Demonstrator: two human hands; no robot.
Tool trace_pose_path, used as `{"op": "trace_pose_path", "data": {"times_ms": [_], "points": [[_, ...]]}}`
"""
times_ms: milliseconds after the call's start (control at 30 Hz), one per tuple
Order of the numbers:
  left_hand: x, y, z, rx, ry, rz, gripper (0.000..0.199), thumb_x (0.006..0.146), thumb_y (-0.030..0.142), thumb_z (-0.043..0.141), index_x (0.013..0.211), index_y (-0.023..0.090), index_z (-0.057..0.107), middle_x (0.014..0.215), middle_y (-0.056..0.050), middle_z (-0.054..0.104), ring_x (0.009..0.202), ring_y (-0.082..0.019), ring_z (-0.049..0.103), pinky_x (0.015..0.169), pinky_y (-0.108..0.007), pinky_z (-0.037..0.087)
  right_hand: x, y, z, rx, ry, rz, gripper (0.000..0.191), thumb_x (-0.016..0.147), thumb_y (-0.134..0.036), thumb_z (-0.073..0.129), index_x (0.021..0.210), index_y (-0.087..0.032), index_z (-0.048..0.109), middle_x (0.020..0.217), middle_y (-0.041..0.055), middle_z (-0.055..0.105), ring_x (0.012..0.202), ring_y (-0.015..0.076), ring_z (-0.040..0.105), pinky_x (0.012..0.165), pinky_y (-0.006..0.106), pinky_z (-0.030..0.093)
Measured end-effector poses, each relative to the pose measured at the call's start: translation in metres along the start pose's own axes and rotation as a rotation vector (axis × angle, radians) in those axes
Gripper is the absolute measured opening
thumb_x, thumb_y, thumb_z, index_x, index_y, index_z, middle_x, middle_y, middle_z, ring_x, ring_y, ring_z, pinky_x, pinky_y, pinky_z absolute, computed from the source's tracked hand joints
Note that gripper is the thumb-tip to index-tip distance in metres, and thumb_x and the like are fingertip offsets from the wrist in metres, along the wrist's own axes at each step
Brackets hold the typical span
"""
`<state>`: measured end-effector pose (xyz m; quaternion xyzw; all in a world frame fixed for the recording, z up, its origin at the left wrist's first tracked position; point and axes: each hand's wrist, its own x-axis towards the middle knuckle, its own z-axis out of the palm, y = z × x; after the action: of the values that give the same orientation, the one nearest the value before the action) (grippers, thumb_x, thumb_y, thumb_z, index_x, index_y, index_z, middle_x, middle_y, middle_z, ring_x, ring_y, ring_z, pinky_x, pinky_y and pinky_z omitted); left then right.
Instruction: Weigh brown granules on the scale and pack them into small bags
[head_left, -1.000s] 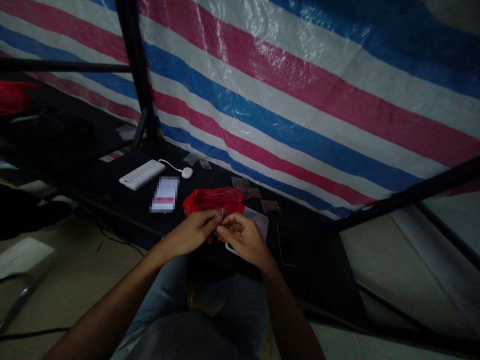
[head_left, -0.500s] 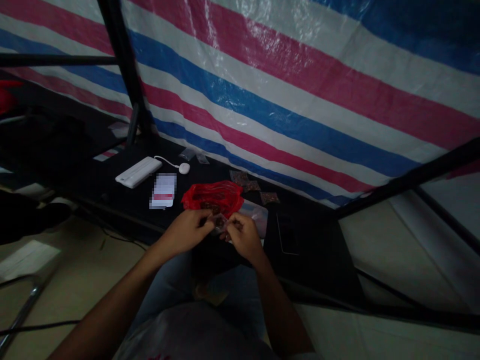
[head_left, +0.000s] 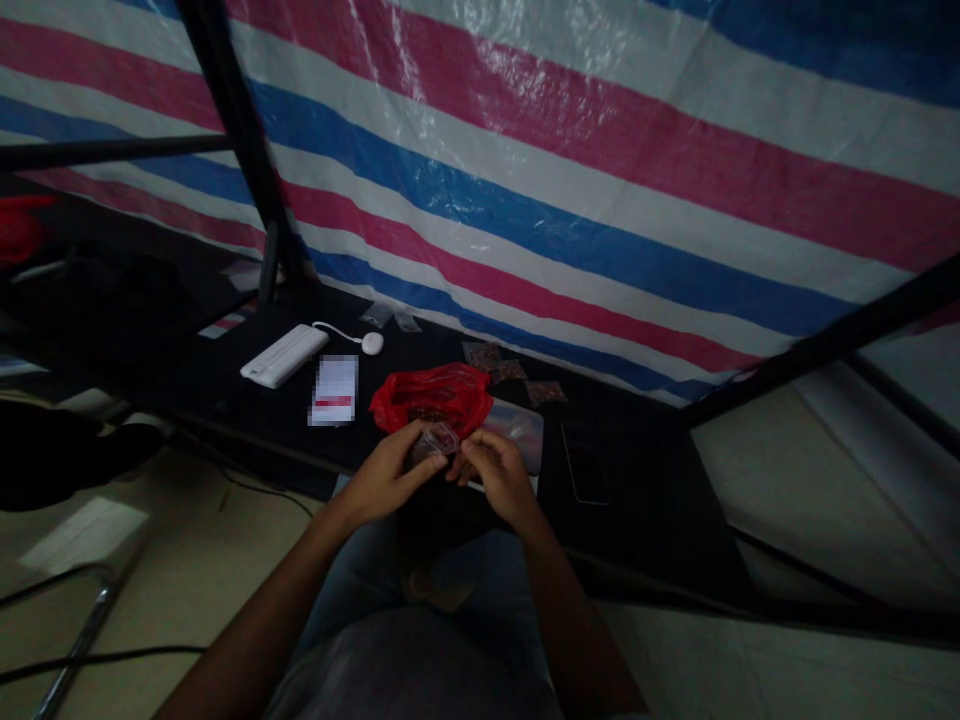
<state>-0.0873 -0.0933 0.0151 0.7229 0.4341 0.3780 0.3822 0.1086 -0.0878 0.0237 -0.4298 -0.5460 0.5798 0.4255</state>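
My left hand (head_left: pixel 384 478) holds a small clear plastic bag (head_left: pixel 439 440) between thumb and fingers; its mouth looks spread. Close against the bag's right edge, my right hand (head_left: pixel 495 475) has its thumb and fingers pinched together. Whether it grips the bag's edge or something small is too dark to tell. Just beyond both hands, a red plastic bag (head_left: pixel 454 385) lies with its top open, and small brown pieces (head_left: pixel 426 414) show inside it.
Several small filled clear bags (head_left: pixel 546 391) lie at the back of the black table. A white power bank (head_left: pixel 285 354), a phone-like slab with a blurred screen (head_left: pixel 334 390), flat clear bags (head_left: pixel 377 315) and a dark tablet (head_left: pixel 583 465) lie around. Striped sheeting (head_left: pixel 525 200) hangs behind.
The small clear bag in my left hand now appears wider and higher, with its mouth more visible. My right fingers have drawn slightly away from its middle. The camera view has shifted slightly.
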Motion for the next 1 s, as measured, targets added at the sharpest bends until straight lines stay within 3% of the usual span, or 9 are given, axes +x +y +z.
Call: {"op": "trace_pose_path", "data": {"times_ms": [100,200,333,467,633,867,1000], "points": [[0.011,0.003,-0.013,0.045,0.008,-0.016,0.040,0.098,0.049,0.055,0.120,0.016,0.061,0.117,-0.011,0.072,0.107,-0.025,0.068,0.094,-0.036,0.052,-0.009,0.002,-0.025,-0.083,0.137,-0.064,0.031,0.088,-0.046,0.062,0.071,-0.020,0.063,0.065,0.0018,0.068,0.059,0.0145,0.063,0.059,0.026,0.049],[0.033,0.007,-0.033,0.284,-0.068,-0.023,0.043,0.099,0.054,0.051,0.118,0.017,0.062,0.114,-0.010,0.073,0.100,-0.025,0.069,0.088,-0.035,0.052,-0.022,0.006,-0.059,-0.174,0.295,-0.129,0.033,0.088,-0.046,0.062,0.068,-0.020,0.064,0.063,0.0013,0.066,0.059,0.0146,0.060,0.062,0.027,0.047],[0.071,0.012,-0.054,0.749,-0.240,-0.004,0.051,0.096,0.056,0.050,0.129,0.017,0.060,0.123,-0.014,0.072,0.107,-0.030,0.070,0.088,-0.037,0.052,-0.045,0.017,-0.101,-0.265,0.520,-0.180,0.034,0.087,-0.047,0.064,0.065,-0.020,0.063,0.060,0.0004,0.062,0.059,0.0145,0.055,0.061,0.028,0.044],[0.106,0.019,-0.059,1.082,-0.479,0.005,0.049,0.092,0.052,0.055,0.125,0.018,0.064,0.119,-0.017,0.074,0.104,-0.035,0.073,0.081,-0.038,0.054,-0.066,0.029,-0.124,-0.310,0.622,-0.185,0.037,0.087,-0.049,0.063,0.065,-0.020,0.062,0.061,0.0008,0.060,0.059,0.0150,0.053,0.060,0.028,0.043],[0.130,0.027,-0.056,1.279,-0.655,0.025,0.052,0.084,0.051,0.065,0.122,0.015,0.070,0.113,-0.021,0.076,0.103,-0.038,0.073,0.082,-0.039,0.054,-0.082,0.045,-0.131,-0.346,0.625,-0.139,0.038,0.088,-0.052,0.063,0.068,-0.019,0.064,0.063,0.0015,0.060,0.062,0.0159,0.054,0.061,0.029,0.042],[0.142,0.027,-0.053,1.288,-0.671,0.150,0.038,0.088,0.042,0.064,0.108,0.012,0.078,0.103,-0.025,0.077,0.096,-0.039,0.074,0.081,-0.042,0.053,-0.086,0.054,-0.121,-0.338,0.610,-0.115,0.040,0.089,-0.055,0.062,0.070,-0.020,0.064,0.065,0.0030,0.061,0.062,0.0182,0.055,0.061,0.032,0.043],[0.144,0.028,-0.048,1.258,-0.675,0.172,0.042,0.071,0.035,0.083,0.106,0.012,0.079,0.104,-0.025,0.077,0.096,-0.039,0.074,0.082,-0.041,0.053,-0.084,0.050,-0.116,-0.345,0.588,-0.120,0.039,0.088,-0.056,0.063,0.071,-0.021,0.065,0.065,0.0031,0.062,0.062,0.0186,0.055,0.061,0.032,0.044]]}}
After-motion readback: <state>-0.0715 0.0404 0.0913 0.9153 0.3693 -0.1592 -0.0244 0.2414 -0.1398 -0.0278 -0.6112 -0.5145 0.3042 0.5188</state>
